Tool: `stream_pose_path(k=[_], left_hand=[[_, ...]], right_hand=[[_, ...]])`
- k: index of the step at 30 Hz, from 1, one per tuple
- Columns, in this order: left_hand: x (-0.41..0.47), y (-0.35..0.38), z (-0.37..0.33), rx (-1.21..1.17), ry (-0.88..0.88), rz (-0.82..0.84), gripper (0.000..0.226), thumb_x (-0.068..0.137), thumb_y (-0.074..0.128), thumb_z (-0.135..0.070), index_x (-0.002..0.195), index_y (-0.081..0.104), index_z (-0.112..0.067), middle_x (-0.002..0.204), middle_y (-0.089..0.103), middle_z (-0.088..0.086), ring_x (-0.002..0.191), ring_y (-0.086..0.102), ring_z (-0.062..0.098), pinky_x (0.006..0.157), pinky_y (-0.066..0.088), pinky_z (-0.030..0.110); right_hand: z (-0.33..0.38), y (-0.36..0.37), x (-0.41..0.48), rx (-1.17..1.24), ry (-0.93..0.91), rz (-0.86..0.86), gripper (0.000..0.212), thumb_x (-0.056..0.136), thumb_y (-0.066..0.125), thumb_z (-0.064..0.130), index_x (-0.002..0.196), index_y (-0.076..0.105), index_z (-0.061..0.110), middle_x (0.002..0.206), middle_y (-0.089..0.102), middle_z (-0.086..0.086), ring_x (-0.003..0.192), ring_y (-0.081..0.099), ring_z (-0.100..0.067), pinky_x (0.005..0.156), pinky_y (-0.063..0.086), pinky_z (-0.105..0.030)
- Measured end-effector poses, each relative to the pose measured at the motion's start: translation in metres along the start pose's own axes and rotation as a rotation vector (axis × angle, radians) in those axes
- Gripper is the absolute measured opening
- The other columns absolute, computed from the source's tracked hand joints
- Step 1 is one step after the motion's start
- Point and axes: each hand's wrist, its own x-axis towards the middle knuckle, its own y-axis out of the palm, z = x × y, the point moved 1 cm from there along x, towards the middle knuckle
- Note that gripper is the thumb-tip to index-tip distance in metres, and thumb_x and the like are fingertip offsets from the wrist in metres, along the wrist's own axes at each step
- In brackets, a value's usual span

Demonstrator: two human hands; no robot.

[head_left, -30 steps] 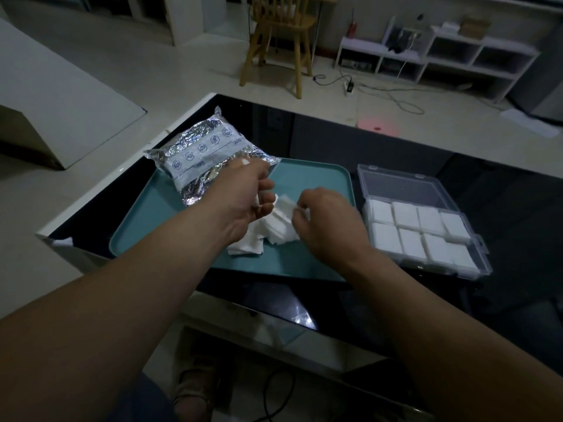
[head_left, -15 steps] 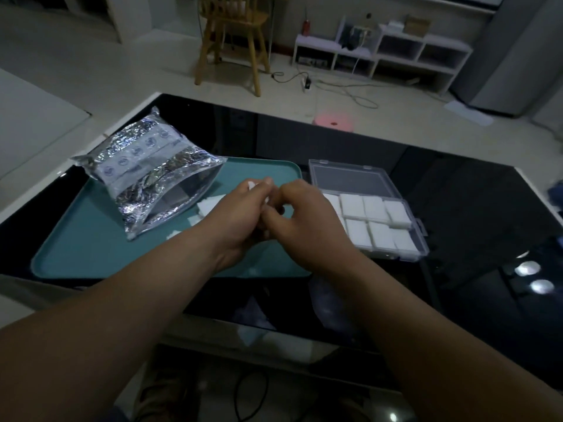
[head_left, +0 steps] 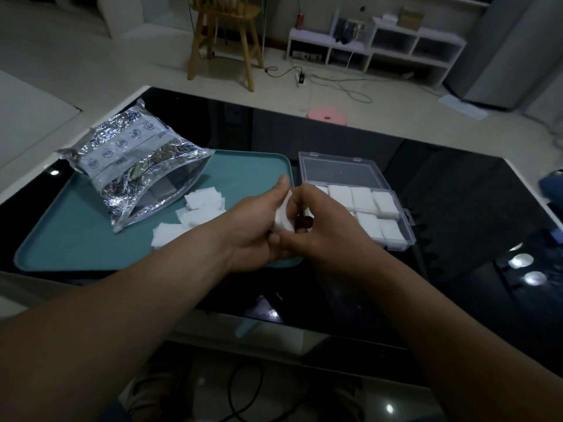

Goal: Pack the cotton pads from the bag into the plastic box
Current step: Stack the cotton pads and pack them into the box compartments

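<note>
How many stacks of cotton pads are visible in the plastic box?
6: four in the far row, two in the near row; the right hand may hide more.

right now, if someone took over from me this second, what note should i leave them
Left hand and right hand: both pinch one small stack of pads between them, over the right edge of the tray.
Bag: open, lying on the tray, mouth facing the loose pads spilled beside it.
Box: right of the tray, lid open. The compartments in view hold pads; those behind the hands are hidden.
Left to do: place the held stack, then the loose pads and whatever remains in the bag.
</note>
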Motion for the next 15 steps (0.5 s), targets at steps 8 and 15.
stream_pose_path(k=[8, 15], left_hand=[[0.012, 0.022, 0.009, 0.011, 0.002, 0.021, 0.046, 0.1, 0.047, -0.059, 0.098, 0.068, -0.018, 0.094, 0.066, 0.007, 0.08, 0.064, 0.02, 0.068, 0.055, 0.029], [0.022, 0.031, 0.014, 0.005, -0.005, 0.018, 0.052, 0.103, 0.044, -0.057, 0.083, 0.072, -0.019, 0.087, 0.064, 0.005, 0.072, 0.063, 0.018, 0.06, 0.054, 0.027]], right_hand=[[-0.014, -0.016, -0.007, 0.045, 0.071, -0.006, 0.047, 0.072, 0.088, 0.039, 0.095, 0.05, 0.025, 0.103, 0.063, 0.001, 0.09, 0.071, -0.023, 0.072, 0.06, -0.054], [-0.022, -0.025, -0.014, -0.01, 0.096, -0.009, 0.045, 0.076, 0.088, 0.032, 0.099, 0.05, 0.024, 0.106, 0.063, 0.006, 0.089, 0.068, -0.01, 0.076, 0.06, -0.036]])
